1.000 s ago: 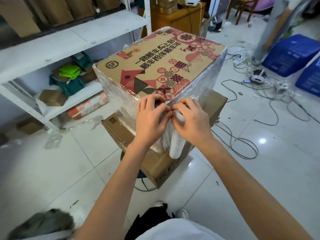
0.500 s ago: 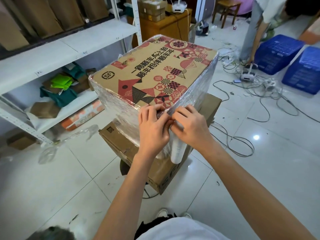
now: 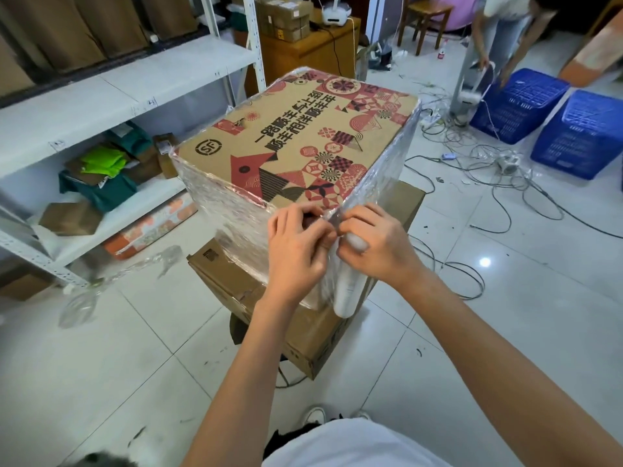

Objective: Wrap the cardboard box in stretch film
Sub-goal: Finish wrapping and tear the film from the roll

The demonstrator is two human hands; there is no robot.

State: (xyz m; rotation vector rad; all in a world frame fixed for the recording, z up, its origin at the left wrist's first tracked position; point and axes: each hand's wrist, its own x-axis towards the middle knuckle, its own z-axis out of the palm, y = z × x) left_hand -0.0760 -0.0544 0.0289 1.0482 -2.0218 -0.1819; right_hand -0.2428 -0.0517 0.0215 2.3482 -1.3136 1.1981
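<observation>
A large cardboard box (image 3: 296, 143) with red and black patterns on top stands on a plain brown box (image 3: 303, 332). Its sides are covered in clear stretch film (image 3: 232, 217). At the near corner my left hand (image 3: 296, 251) pinches the film with curled fingers. My right hand (image 3: 374, 244) faces it, fingertips pinching the same film edge, and holds the top of the white film roll (image 3: 349, 291), which hangs upright against the corner. The two hands touch at the fingertips.
A white metal shelf (image 3: 101, 106) with boxes and cloth stands at the left. Crumpled film scrap (image 3: 87, 298) lies on the tiled floor. Cables (image 3: 472, 163) sprawl at the right near blue crates (image 3: 519, 106), where a person (image 3: 499, 32) bends over.
My hands stay pinching the film at the same box corner. The camera has shifted, and a person has come into view at the back right by the crates.
</observation>
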